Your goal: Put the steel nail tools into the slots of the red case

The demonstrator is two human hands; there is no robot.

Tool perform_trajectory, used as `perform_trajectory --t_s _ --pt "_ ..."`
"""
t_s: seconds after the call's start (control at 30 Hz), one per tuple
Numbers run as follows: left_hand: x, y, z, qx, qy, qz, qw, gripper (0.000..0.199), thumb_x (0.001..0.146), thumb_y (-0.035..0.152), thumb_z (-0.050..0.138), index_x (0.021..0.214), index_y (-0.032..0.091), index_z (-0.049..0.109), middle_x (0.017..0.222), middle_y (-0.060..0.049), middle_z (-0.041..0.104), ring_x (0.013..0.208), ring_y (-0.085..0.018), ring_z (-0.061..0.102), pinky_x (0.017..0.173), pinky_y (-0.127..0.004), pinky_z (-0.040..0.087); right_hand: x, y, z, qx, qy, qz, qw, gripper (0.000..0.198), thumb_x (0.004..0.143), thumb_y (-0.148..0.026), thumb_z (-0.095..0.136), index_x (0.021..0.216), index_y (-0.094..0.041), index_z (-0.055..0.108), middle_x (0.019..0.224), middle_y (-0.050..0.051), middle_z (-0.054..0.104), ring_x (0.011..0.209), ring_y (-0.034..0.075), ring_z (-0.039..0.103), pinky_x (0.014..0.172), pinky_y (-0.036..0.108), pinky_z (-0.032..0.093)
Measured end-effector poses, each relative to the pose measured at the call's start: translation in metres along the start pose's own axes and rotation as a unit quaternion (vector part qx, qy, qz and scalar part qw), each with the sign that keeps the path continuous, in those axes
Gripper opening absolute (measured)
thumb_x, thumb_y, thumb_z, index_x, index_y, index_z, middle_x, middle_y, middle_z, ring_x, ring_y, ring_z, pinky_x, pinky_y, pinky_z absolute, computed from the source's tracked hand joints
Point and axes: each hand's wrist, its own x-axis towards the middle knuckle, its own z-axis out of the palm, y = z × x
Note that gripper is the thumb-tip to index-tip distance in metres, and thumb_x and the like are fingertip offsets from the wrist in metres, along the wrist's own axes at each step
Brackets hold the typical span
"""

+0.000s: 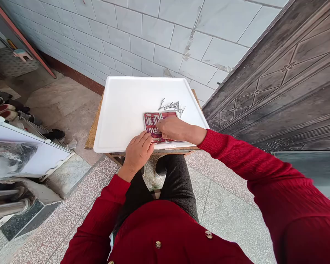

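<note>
An unfolded manicure set case [147,127] with a red lining lies near the front edge of a white tabletop [126,106]. Slim metal tools are tucked in a row in its left half. My left hand [139,148] is closed on the case's front left corner, fingers on top and thumb by the edge. Over the middle of the case, my right hand [173,127] has its fingertips pinched together among the tools; what they hold is hidden. Just behind the case, several loose metal tools [172,106] lie in a small pile, scissors-like handles among them.
The white top rests on a wooden table [95,126] against a tiled wall [143,29]. A dark patterned metal door [277,84] stands at the right. Shoes [5,110] fill a rack on the left, beside a white cabinet [44,146]. My legs are at the table's front.
</note>
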Motion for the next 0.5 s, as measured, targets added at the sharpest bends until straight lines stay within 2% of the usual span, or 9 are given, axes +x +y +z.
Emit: perform_trajectory --t_s 0.23,0.5 --pt "0.001 0.0 -0.001 0.011 0.005 0.006 1.0 0.027 0.104 0.022 0.051 0.123 0.018 0.069 0.127 -0.013 0.076 0.131 -0.029 0.066 0.105 -0.045 0.056 -0.009 -0.005 -0.003 -0.036 -0.028 -0.039 0.998 0.021 0.091 -0.006 0.058 0.101 -0.011 0.076 0.09 0.013 0.073 0.08 0.022 0.062 0.07 0.035 0.034" --pt "0.0 -0.001 0.0 -0.002 -0.001 0.0 1.0 0.03 0.104 0.025 0.049 0.129 0.02 0.067 0.132 -0.013 0.074 0.131 -0.029 0.066 0.105 -0.046 0.055 -0.002 -0.01 -0.002 0.028 -0.018 -0.038 0.999 0.02 0.089 -0.007 0.058 0.096 -0.015 0.074 0.085 0.007 0.068 0.077 0.019 0.057 0.072 0.035 0.033"
